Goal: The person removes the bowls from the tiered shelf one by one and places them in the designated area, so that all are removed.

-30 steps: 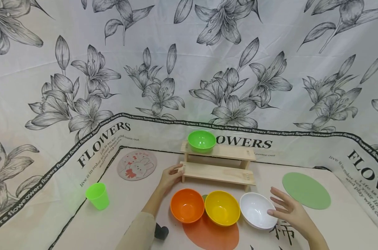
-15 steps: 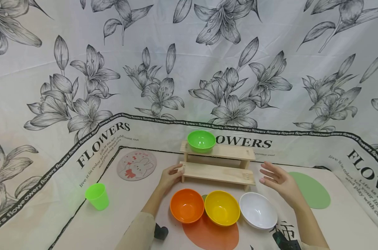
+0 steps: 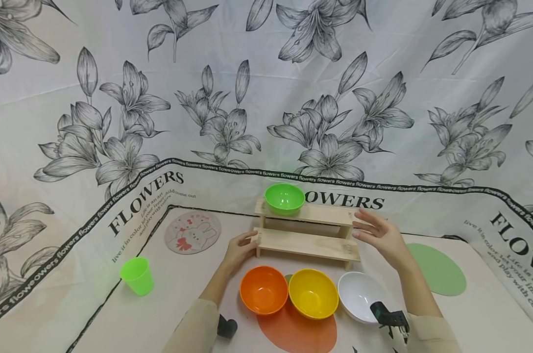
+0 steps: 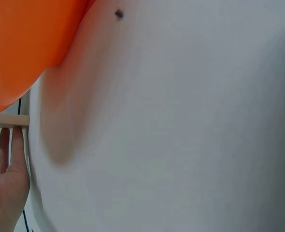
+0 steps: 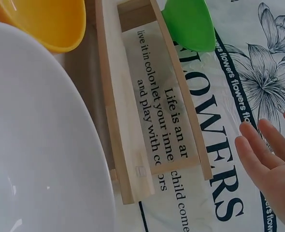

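Note:
My left hand [image 3: 241, 248] touches the left end of the two-step wooden rack [image 3: 308, 243]; in the left wrist view its straight fingers [image 4: 17, 147] meet the wood, with the thumb hidden. Beside the rack's right end, my right hand [image 3: 383, 238] is raised with fingers spread. The right wrist view shows that hand [image 5: 275, 174] holding nothing and apart from the wood. A green bowl [image 3: 285, 199] sits at the left of the upper step. In front of the rack, an orange bowl [image 3: 264, 290], a yellow bowl [image 3: 313, 294] and a white bowl [image 3: 354, 291] stand in a row.
A bright green cup [image 3: 137, 276] stands far left. Flat on the table lie a round rabbit mat [image 3: 193, 233], a green mat [image 3: 438, 274] and an orange mat [image 3: 297, 333] partly under the bowls. Flower-printed cloth [image 3: 257, 132] rises behind the rack.
My right hand has left the white bowl's rim and moved forward and left to the rack's right end. My left hand and the bowls have stayed in place.

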`<state>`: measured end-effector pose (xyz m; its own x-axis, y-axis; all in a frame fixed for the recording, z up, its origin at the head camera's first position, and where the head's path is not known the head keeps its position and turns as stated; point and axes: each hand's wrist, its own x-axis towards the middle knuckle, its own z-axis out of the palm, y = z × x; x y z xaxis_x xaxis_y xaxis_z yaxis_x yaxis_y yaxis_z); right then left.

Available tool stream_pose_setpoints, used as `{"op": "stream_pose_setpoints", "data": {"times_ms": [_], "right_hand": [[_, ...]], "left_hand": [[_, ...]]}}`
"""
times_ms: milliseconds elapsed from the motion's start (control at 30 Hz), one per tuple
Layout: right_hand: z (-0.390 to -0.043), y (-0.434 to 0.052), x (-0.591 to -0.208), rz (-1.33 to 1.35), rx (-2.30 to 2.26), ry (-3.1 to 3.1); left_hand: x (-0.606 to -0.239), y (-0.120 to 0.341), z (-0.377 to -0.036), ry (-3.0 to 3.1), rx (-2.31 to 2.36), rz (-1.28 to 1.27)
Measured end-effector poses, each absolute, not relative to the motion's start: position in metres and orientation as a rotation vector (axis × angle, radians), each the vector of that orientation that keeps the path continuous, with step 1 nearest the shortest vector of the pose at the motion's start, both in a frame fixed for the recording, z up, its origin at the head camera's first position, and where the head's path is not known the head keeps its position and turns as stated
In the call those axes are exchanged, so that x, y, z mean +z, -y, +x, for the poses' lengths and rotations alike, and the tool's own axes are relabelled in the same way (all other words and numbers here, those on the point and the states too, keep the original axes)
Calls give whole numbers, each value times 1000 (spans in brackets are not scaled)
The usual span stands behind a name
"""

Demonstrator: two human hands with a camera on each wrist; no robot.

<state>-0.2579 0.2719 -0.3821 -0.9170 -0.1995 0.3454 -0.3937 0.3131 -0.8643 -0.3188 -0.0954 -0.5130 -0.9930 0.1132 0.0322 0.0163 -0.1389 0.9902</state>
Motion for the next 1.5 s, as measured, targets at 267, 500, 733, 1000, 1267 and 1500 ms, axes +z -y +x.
{"op": "stream_pose_setpoints", "data": {"times_ms": [267, 500, 733, 1000, 1267, 1500], "right_hand": [[-276, -261, -375, 531, 1688, 2429], [-290, -251, -372, 530, 1739, 2419], [-303, -237, -371, 500, 1756, 2463], [-320, -224, -372, 513, 1784, 2479], [-336, -212, -373, 561, 1792, 2500], [-343, -197, -371, 568, 1786, 2505]], "left_hand": [[-512, 96, -319, -2001, 2323, 153], [-511, 96, -318, -1999, 2326, 157], [-511, 97, -318, -1999, 2330, 145], [-511, 97, -317, -2011, 2320, 167], [-511, 97, -319, -2017, 2315, 154], [-510, 97, -318, -2015, 2313, 163]]}}
